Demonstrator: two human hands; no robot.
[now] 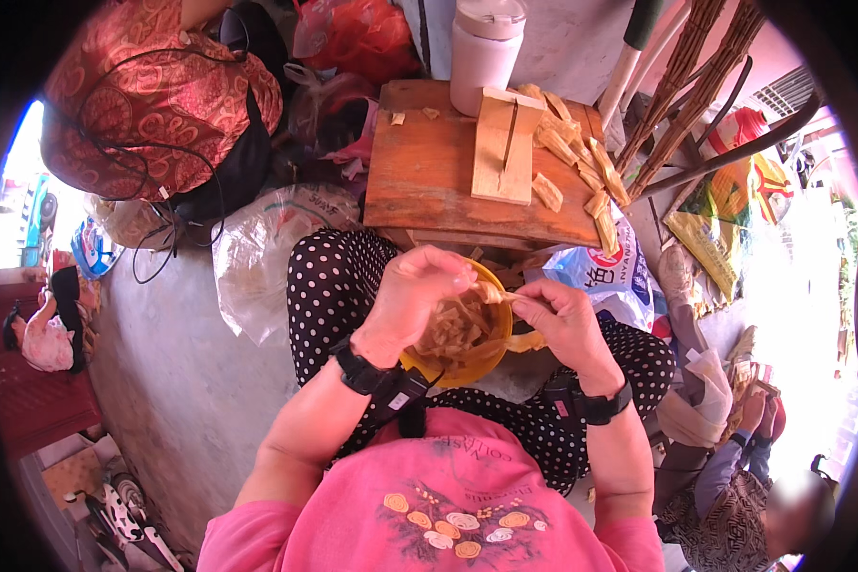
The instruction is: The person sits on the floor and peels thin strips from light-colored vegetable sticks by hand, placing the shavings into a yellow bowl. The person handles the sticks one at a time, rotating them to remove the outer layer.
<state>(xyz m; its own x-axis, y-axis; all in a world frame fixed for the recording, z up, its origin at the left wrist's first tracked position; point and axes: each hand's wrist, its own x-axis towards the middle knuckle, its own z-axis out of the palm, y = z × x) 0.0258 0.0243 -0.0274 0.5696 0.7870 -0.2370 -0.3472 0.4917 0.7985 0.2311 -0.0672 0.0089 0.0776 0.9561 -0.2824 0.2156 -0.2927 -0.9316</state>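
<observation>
A yellow plastic bowl [502,342] rests between my knees, with many small tan, dried-looking pieces [457,330] in it. Over its far edge my left hand [418,297] pinches one end of a pale tan, leaf-like strip [492,292]. The other end is between the thumb and fingers of my right hand [561,318]. Below the right hand a second yellowish strip [526,342] lies across the bowl's right rim. Beyond the bowl, a small wooden table [422,171] bears a wooden board with a slotted upright end [504,154] and several folded tan strips [558,139].
A pale lidded tumbler [482,64] stands at the table's back. A clear plastic bag [268,250] lies left of my knee, a printed bag [625,279] right of the table. Brushwood stalks [676,107] lean at the upper right. Another person [729,493] sits at the lower right.
</observation>
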